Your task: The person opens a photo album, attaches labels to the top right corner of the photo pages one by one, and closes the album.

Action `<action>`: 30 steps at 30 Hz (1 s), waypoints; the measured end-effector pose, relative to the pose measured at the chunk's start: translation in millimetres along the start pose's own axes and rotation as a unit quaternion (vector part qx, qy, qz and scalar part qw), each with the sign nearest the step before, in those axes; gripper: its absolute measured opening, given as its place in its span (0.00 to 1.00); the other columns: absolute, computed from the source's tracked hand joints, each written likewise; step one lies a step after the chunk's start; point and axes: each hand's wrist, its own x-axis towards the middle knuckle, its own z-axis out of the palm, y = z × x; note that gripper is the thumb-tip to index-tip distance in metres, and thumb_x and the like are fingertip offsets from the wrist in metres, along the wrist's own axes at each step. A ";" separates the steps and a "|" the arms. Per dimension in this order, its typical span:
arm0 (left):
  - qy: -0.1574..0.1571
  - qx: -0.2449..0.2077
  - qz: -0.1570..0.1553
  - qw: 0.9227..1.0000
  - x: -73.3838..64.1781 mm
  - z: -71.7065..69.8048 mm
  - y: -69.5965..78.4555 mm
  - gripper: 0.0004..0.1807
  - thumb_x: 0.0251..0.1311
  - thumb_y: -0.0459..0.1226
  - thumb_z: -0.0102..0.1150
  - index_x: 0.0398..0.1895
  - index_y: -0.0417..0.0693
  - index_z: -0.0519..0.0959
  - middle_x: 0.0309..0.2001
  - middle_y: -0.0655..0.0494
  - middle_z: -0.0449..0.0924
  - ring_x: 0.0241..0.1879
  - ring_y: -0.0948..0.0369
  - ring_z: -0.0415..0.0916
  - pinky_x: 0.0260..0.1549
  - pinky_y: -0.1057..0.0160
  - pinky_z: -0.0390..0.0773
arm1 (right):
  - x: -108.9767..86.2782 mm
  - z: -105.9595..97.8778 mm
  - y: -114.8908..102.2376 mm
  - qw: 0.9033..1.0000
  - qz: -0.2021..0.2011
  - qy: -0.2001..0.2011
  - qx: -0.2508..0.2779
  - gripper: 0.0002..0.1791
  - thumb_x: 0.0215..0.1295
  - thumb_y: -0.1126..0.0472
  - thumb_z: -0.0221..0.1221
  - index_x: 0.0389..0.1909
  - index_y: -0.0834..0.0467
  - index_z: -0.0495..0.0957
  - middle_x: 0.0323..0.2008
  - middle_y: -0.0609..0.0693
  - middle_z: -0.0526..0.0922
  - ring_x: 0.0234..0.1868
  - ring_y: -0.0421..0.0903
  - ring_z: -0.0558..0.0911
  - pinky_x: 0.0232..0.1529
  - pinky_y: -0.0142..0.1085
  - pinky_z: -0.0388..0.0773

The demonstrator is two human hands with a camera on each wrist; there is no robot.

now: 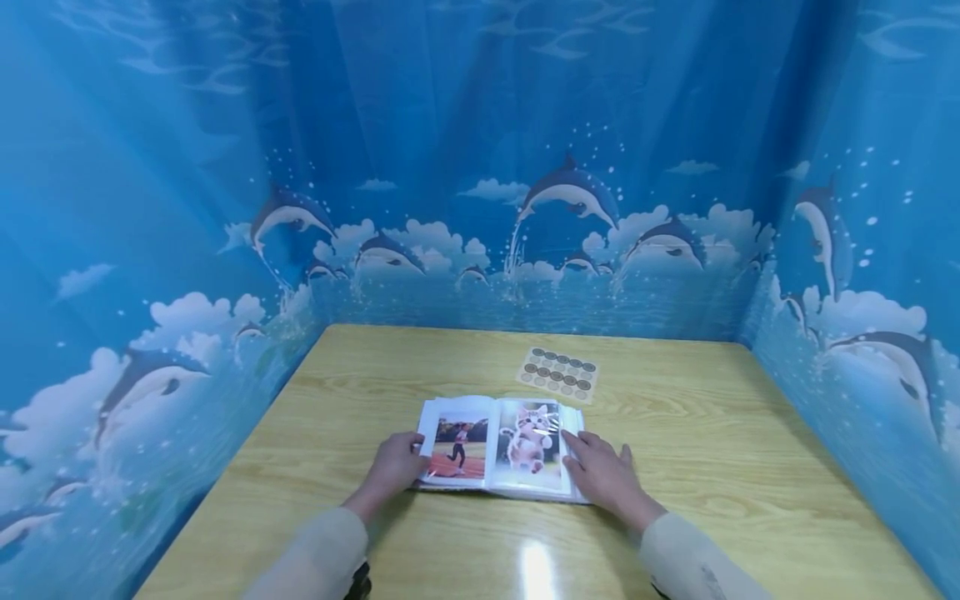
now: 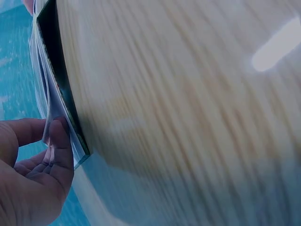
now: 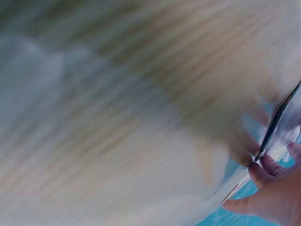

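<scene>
A photo album lies spread on the table, with a running person's photo on its left page and a kitten picture on its right page. At the album's left edge, my left hand pinches some of the pages between thumb and fingers, seen from the side in the left wrist view. My right hand rests along the right edge, its fingers extended onto the page margin. In the right wrist view the fingers of that hand touch the album's corner.
Behind the album lies a flat sheet with rows of dark and pale round discs. The wood-grain table extends around it. Blue curtains printed with dolphins and clouds hang at the back and both sides.
</scene>
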 end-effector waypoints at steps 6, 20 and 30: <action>-0.014 0.024 0.053 0.998 -6.0 14.1 12.2 0.23 0.47 0.23 0.63 0.50 0.25 0.78 0.28 0.50 0.78 0.27 0.58 0.73 0.28 0.60 0.79 | -12.3 -5.5 18.4 1.000 0.005 0.002 -0.008 0.28 0.75 0.52 0.50 0.72 0.56 0.66 0.69 0.66 0.66 0.68 0.67 0.64 0.63 0.76 0.39; -0.052 0.035 0.073 0.995 -19.0 29.3 20.4 0.34 0.49 0.27 0.66 0.63 0.26 0.69 0.26 0.54 0.71 0.25 0.60 0.68 0.23 0.64 0.73 | -36.9 -13.9 39.8 1.000 0.001 0.014 -0.013 0.28 0.73 0.53 0.52 0.71 0.57 0.67 0.67 0.67 0.68 0.67 0.68 0.66 0.61 0.78 0.40; -0.067 0.104 0.074 0.990 -21.0 27.0 21.8 0.32 0.51 0.34 0.70 0.61 0.32 0.74 0.31 0.54 0.78 0.30 0.59 0.74 0.37 0.53 0.80 | -41.8 -14.7 43.1 1.000 0.006 0.016 -0.007 0.28 0.73 0.52 0.53 0.70 0.58 0.69 0.67 0.67 0.68 0.67 0.69 0.66 0.61 0.78 0.41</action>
